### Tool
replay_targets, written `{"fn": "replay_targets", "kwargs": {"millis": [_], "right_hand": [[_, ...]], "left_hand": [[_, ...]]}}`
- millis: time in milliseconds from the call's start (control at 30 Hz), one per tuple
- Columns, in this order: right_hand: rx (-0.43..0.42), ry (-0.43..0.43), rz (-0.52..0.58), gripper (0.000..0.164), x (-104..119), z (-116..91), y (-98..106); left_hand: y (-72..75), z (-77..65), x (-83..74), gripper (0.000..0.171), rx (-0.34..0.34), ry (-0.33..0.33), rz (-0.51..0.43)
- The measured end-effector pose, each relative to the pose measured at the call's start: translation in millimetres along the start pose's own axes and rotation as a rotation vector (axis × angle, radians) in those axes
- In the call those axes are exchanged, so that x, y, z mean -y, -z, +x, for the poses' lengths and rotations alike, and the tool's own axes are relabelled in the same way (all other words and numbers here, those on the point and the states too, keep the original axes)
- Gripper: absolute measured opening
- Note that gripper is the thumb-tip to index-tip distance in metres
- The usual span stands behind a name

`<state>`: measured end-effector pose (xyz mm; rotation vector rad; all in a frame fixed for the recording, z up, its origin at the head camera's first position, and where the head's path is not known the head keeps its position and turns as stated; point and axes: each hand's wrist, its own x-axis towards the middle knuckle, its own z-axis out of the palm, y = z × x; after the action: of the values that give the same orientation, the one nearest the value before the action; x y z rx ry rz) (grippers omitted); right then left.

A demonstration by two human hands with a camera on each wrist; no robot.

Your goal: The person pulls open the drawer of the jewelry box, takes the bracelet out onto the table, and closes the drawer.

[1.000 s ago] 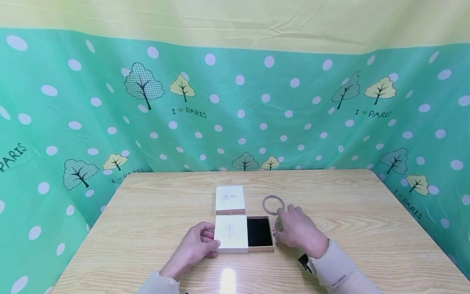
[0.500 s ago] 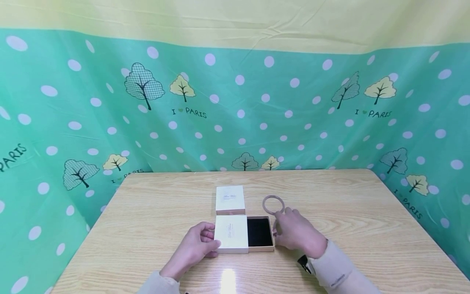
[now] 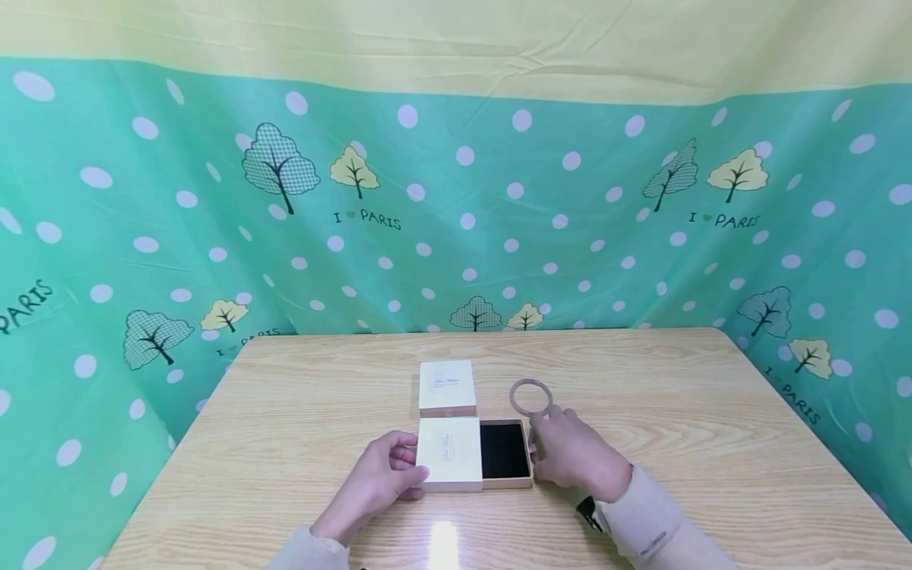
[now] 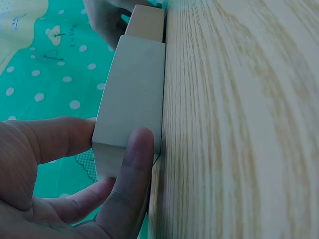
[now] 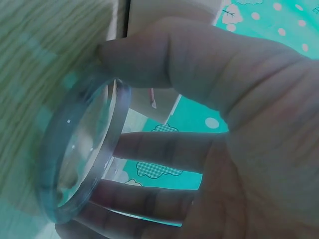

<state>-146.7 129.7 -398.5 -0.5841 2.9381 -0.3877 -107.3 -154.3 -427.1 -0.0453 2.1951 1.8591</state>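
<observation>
My left hand point(image 3: 378, 475) grips the left end of a white slide-out gift box, its thumb on the near left corner. The box's white sleeve point(image 3: 449, 455) lies flat, and its brown drawer stands partly out to the right, showing a black lining point(image 3: 505, 450). In the left wrist view my fingers close about the end of the sleeve point(image 4: 132, 89). At the drawer's right end, my right hand point(image 3: 573, 450) holds a clear bangle point(image 5: 51, 164) between thumb and fingers, low over the table. In the head view that bangle is mostly hidden by the hand.
A second white box point(image 3: 446, 385) stands just behind the first, with a brown front edge. Another bangle point(image 3: 530, 381) lies on the wooden table point(image 3: 321, 396) beyond my right hand. A green patterned curtain point(image 3: 427, 198) hangs behind the table.
My right hand has slid slightly left with the bangle toward the drawer's end, covering more of the bangle. My left hand and both boxes stay in place.
</observation>
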Motion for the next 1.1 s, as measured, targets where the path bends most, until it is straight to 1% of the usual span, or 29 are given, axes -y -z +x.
{"fn": "replay_targets", "kwargs": {"millis": [500,733,1100], "right_hand": [[0.018,0.016,-0.003,0.026,-2.8,1.0,-0.8],[0.029,0.003,0.01,0.027,-2.0,0.7,-0.4],[0.032,0.006,-0.004,0.024,-1.0,0.6,-0.2]], "left_hand": [[0.3,0.2,-1.0,0.06,0.002,0.008,0.011],[0.2,0.2,-0.7,0.06,0.001,0.009,0.01],[0.1,0.1,-0.5,0.06,-0.001,0.007,-0.001]]}}
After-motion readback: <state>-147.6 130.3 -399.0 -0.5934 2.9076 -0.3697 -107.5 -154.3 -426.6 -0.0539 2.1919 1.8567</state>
